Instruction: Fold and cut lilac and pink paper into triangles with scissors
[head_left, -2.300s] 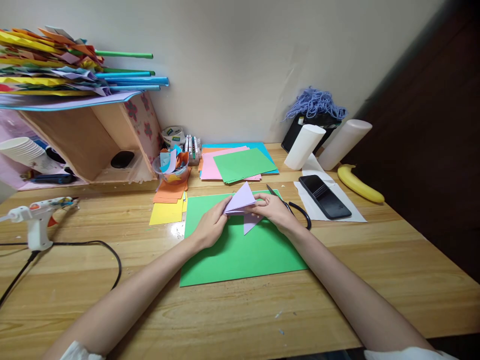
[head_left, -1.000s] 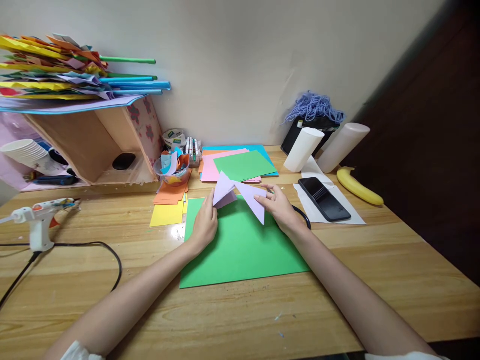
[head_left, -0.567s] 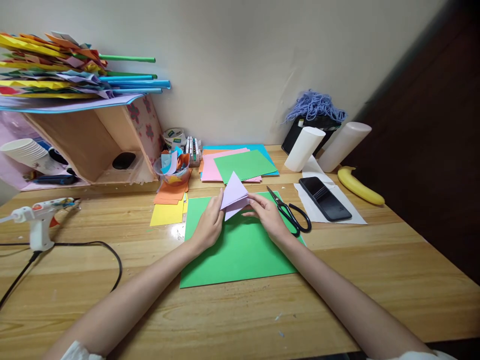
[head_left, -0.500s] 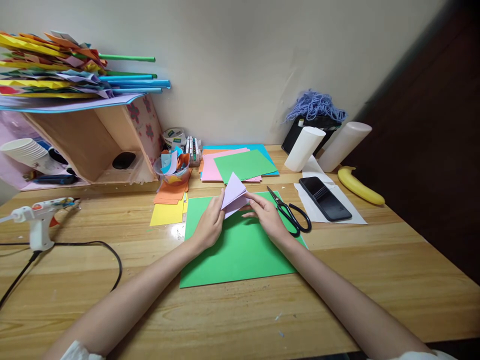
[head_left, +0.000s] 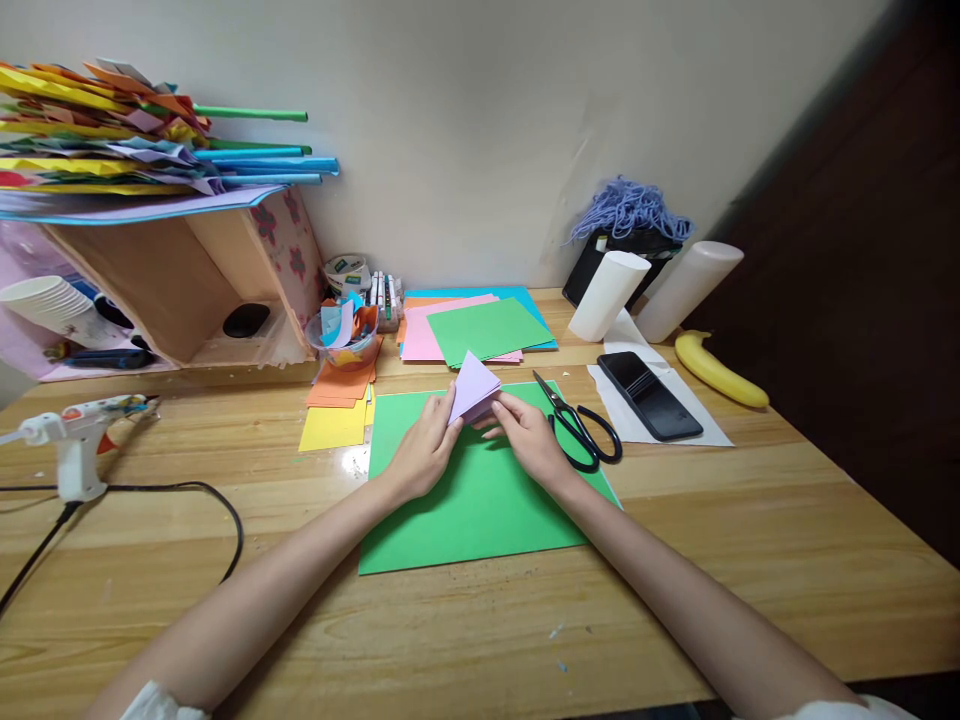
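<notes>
A small folded lilac paper (head_left: 473,386) is held just above a large green sheet (head_left: 480,500) lying on the wooden desk. My left hand (head_left: 422,452) pinches its left side with fingers closed on it. From the right, my right hand (head_left: 531,440) grips the same paper, thumb and fingers pressed on the fold. Both hands rest over the far half of the green sheet.
Black-handled scissors (head_left: 581,430) lie right of my right hand. A phone (head_left: 649,394) on white paper, a banana (head_left: 718,369), two white rolls (head_left: 607,293), coloured paper stacks (head_left: 480,327), a scrap bowl (head_left: 343,335) and a glue gun (head_left: 71,440) with its cord surround the work area.
The lilac paper was opened out with two flaps spread, then folded together into a smaller compact shape. My right hand moved left toward my left hand, uncovering the scissors.
</notes>
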